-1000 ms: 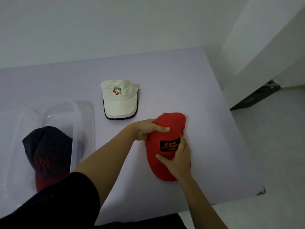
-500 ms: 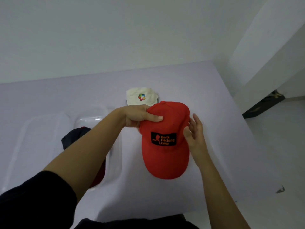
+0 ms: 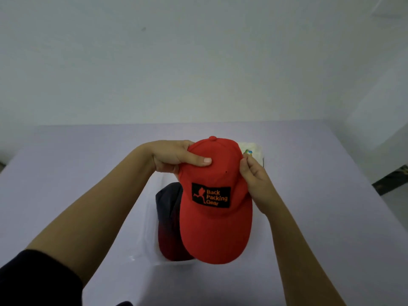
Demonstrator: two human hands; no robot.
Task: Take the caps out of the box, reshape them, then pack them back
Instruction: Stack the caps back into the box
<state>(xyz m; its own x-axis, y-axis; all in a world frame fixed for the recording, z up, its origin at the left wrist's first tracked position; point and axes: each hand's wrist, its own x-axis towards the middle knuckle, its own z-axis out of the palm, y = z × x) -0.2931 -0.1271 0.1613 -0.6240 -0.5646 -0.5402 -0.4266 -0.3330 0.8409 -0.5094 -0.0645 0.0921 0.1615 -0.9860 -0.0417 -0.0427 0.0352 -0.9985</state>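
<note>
Head: left hand (image 3: 174,157), right hand (image 3: 256,180) on red cap (image 3: 215,228) crown edges.

The red cap (image 3: 215,208) had left the table (image 3: 66,173), where it lay flat a second before, and hung in the air, brim toward 6 o'clock. The left hand (image 3: 174,156) had risen with it. The right hand (image 3: 256,182) had come off the black patch, opened briefly, then pinched the crown's edge at 3 o'clock. The cap had come over the clear box (image 3: 145,217), covering part of the dark cap (image 3: 169,215), and it hid most of the white cap (image 3: 254,151), which showed only at its 1 o'clock
</note>
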